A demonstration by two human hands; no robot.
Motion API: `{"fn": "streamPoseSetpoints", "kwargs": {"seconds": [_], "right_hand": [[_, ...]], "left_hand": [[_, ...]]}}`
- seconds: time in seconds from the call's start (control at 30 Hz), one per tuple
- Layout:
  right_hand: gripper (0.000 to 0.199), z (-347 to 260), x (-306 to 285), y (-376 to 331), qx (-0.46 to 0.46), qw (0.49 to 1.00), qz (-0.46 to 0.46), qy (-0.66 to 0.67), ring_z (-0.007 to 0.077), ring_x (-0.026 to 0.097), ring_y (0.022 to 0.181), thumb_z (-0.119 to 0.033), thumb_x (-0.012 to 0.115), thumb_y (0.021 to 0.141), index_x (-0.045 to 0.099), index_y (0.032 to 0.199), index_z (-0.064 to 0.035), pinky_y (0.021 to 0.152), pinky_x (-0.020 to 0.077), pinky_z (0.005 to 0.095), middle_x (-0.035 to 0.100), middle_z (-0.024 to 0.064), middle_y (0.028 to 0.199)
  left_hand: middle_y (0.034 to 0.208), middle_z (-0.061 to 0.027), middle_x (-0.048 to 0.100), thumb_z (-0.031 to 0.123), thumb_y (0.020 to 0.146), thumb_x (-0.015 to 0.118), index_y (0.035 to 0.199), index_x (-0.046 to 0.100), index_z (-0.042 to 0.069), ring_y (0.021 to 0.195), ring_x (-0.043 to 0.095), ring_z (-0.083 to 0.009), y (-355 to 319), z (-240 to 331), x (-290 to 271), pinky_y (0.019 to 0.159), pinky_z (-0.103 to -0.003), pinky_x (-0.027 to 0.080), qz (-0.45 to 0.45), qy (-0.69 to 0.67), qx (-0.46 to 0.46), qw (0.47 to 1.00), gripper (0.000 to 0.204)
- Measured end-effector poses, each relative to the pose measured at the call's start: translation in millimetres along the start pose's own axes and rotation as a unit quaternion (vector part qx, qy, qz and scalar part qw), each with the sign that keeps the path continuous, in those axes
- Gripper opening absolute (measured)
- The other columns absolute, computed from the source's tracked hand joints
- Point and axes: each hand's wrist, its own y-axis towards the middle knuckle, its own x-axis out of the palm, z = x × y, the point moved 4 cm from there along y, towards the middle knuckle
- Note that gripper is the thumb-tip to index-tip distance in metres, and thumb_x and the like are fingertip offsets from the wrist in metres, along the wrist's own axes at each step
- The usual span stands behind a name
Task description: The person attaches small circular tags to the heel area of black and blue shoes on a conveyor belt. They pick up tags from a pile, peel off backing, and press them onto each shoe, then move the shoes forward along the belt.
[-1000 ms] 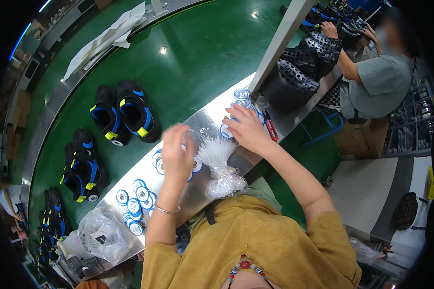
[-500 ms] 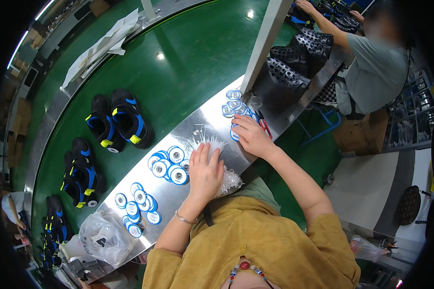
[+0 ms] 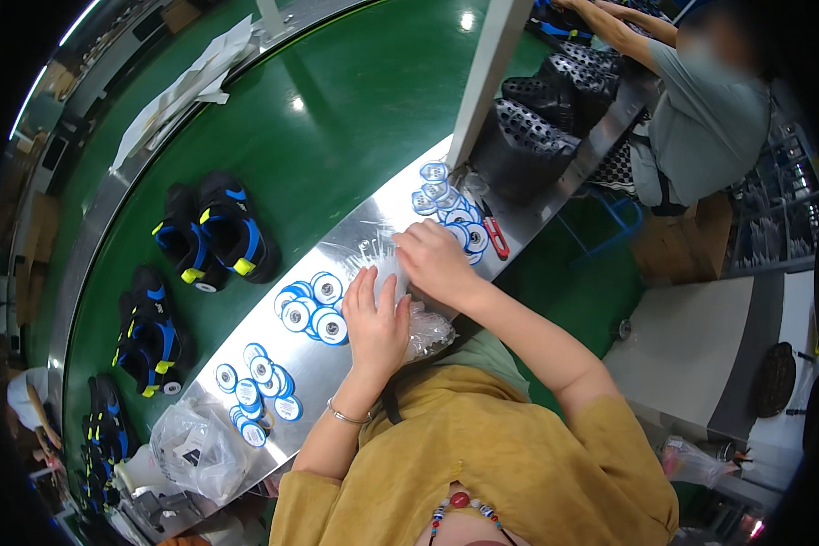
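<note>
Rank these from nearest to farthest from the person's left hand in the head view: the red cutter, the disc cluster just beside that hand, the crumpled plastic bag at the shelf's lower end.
1. Disc cluster: right beside the left hand, toward the green belt.
2. Red cutter: up the shelf, past the right hand.
3. Plastic bag: farthest, down at the shelf's lower end.

1 head view looks steeply down from close above the person's shoulders onto the steel worktop (image 3: pixel 373 227), the green conveyor (image 3: pixel 337 118) lying toward 11 o'clock.
</note>
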Motion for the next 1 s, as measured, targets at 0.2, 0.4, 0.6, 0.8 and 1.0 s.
{"fn": "streamPoseSetpoints", "kwargs": {"seconds": [0.2,0.4,0.6,0.8,1.0], "right_hand": [[0.011,-7.1,36.5,29.6,0.076,0.994,-0.064,-0.054,0.0301,0.059,0.089,-0.013,0.061,0.079,0.064,0.085,-0.0040,0.074,0.0473,0.0423,0.063,0.0123,0.086],[0.015,-5.5,56.5,25.8,0.047,0.999,-0.014,0.016,0.0301,0.062,0.086,-0.008,0.059,0.079,0.066,0.092,-0.0029,0.073,0.0484,0.0426,0.066,0.0131,0.087],[0.019,12.0,41.9,17.7,0.230,0.923,-0.039,0.307,0.0131,0.062,0.073,-0.001,0.064,0.082,0.069,0.101,0.0022,0.069,0.0506,0.0270,0.068,0.0071,0.082],[0.014,25.4,32.1,17.6,0.275,0.879,-0.034,0.387,0.0085,0.061,0.080,-0.004,0.066,0.085,0.069,0.098,0.0018,0.073,0.0501,0.0235,0.069,0.0039,0.088],[0.010,25.8,32.9,35.6,0.300,0.833,0.029,0.464,0.0053,0.054,0.075,-0.009,0.067,0.088,0.065,0.094,-0.0003,0.065,0.0431,0.0200,0.063,0.0000,0.083]], "left_hand": [[0.127,-0.0233,0.051,0.007,0.080,0.070,0.117,0.059,-0.001,0.120,0.048,-0.0411,1.5,6.7,0.9,0.100,-0.048,0.039,-0.029,-0.004,0.011,1.000,0.039],[0.128,-0.0254,0.049,0.006,0.079,0.068,0.120,0.057,-0.003,0.121,0.047,-0.0427,0.5,3.3,4.0,0.101,-0.049,0.039,-0.027,-0.040,0.015,0.999,0.043],[0.136,-0.0260,0.045,0.011,0.082,0.067,0.126,0.055,-0.002,0.127,0.043,-0.0441,1.9,4.4,3.3,0.104,-0.051,0.036,-0.052,-0.009,0.019,0.998,0.047],[0.142,-0.0265,0.041,0.015,0.086,0.065,0.130,0.052,-0.003,0.135,0.036,-0.0435,-2.2,4.0,8.8,0.110,-0.054,0.030,-0.082,-0.006,0.012,0.997,0.050],[0.141,-0.0262,0.043,0.017,0.089,0.061,0.129,0.052,-0.004,0.136,0.036,-0.0414,-3.1,3.7,14.6,0.112,-0.053,0.028,-0.107,-0.005,0.008,0.994,0.047]]}}
